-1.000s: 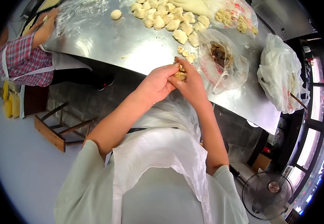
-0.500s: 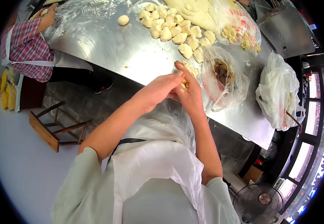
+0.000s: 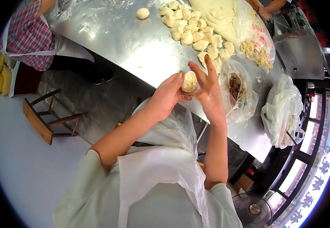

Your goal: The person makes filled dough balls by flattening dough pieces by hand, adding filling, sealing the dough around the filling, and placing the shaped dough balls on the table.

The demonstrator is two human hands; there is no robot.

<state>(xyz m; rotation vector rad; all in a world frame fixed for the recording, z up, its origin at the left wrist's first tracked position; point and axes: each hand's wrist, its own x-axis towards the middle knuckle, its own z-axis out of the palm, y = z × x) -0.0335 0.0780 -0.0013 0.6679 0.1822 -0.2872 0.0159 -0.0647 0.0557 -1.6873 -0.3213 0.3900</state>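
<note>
A flattened round dough piece (image 3: 189,81), pale with yellowish flecks, is pinched upright by my left hand (image 3: 165,95), its thumb at the upper edge. My right hand (image 3: 211,93) is beside it with the fingers stretched and spread; its thumb side is close to the dough's lower right edge, and I cannot tell whether it touches. Just beyond my hands lie several dough lumps (image 3: 200,45) in a cluster. Right of my right hand sits an open plastic bag of dark brown filling (image 3: 235,88).
A large dough sheet (image 3: 214,15) and yellow crumbly lumps (image 3: 247,48) on plastic lie at the back of the metal table (image 3: 115,45). A single dough ball (image 3: 142,13) is apart. White bags (image 3: 282,110) are right; a stool (image 3: 39,117) and a co-worker's checked sleeve (image 3: 30,41) left.
My hands have drawn apart; the right fingers have spread, and the dough piece now shows plainly in my left hand. The view has shifted, and another person's hands appear at the top right.
</note>
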